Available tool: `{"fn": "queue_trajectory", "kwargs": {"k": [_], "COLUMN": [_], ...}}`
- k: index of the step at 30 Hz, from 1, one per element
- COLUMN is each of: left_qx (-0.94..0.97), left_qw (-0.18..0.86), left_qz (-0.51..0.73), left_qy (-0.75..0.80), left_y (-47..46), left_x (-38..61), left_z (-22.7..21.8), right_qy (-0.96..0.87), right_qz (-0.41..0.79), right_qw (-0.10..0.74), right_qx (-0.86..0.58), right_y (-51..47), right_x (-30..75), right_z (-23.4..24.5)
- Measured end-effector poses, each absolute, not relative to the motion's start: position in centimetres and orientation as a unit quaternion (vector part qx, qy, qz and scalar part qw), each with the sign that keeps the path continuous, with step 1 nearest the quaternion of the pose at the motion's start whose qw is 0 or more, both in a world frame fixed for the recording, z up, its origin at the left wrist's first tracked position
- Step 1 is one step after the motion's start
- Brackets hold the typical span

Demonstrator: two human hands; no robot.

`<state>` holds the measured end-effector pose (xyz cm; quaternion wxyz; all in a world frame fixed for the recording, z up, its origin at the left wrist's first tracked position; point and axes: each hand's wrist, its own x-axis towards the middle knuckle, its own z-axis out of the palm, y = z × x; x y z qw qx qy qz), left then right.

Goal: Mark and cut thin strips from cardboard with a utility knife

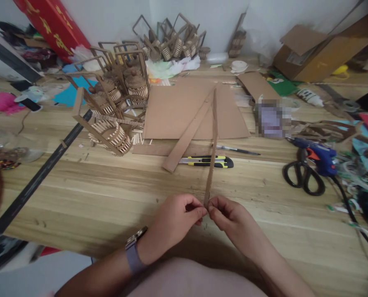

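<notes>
A long narrow cardboard strip [214, 140] runs away from me, its near end pinched between both hands. My left hand [180, 218], with a watch on the wrist, closes thumb and fingertips on that end. My right hand [233, 216] pinches the same end from the other side, the fingertips of the two hands almost meeting. Beyond them the strip crosses over a yellow and black utility knife [196, 161] and a pen [238, 149]. A wider cardboard strip [186, 138] lies slantwise to its left, partly over a large cardboard sheet [174, 111].
Small handled buckets of cardboard and sticks [111, 134] stand at the left, with more [177, 45] by the wall. Black-handled scissors [304, 177] and a blue glue gun [323, 159] with its cord lie right. A dark bar [44, 171] crosses the left side. A cardboard box [320, 53] sits back right.
</notes>
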<state>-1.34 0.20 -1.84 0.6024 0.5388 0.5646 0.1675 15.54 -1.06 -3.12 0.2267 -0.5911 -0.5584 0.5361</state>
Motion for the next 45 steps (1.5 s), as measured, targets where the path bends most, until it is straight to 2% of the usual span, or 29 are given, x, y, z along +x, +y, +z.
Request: {"fn": "queue_trajectory", "kwargs": {"k": [12, 22, 30, 32, 35, 40, 42, 45], "left_qx": [0.549, 0.590, 0.614, 0.612, 0.596, 0.554, 0.550, 0.552], "left_qw": [0.599, 0.558, 0.624, 0.637, 0.651, 0.689, 0.698, 0.708], "left_qz": [0.101, 0.134, 0.124, 0.128, 0.159, 0.209, 0.213, 0.212], "left_qy": [0.574, 0.568, 0.468, 0.450, 0.443, 0.417, 0.406, 0.387], "left_y": [0.9, 0.2, 0.7, 0.9, 1.0, 0.9, 0.9, 0.8], "left_x": [-1.3, -1.1, -2.5, -2.7, -2.9, -2.6, -2.4, -2.3], "left_z": [-1.7, -2.5, -2.8, -2.9, -3.3, -3.2, -3.0, -2.8], "right_qy": [-0.551, -0.559, -0.568, -0.571, -0.605, -0.732, -0.753, -0.761], "right_qz": [0.543, 0.558, 0.654, 0.661, 0.580, 0.303, 0.240, 0.220], "right_qw": [0.205, 0.191, 0.119, 0.126, 0.201, 0.353, 0.380, 0.382], "right_qx": [-0.600, -0.583, -0.485, -0.470, -0.507, -0.498, -0.481, -0.477], "right_y": [-1.1, -1.4, 0.0, 0.2, -0.3, -2.2, -2.7, -2.7], "right_x": [15.3, 15.6, 17.1, 17.3, 17.6, 17.4, 17.3, 17.2], "right_z": [-3.6, -3.8, -2.8, -2.4, -2.2, -2.6, -2.9, -3.0]}}
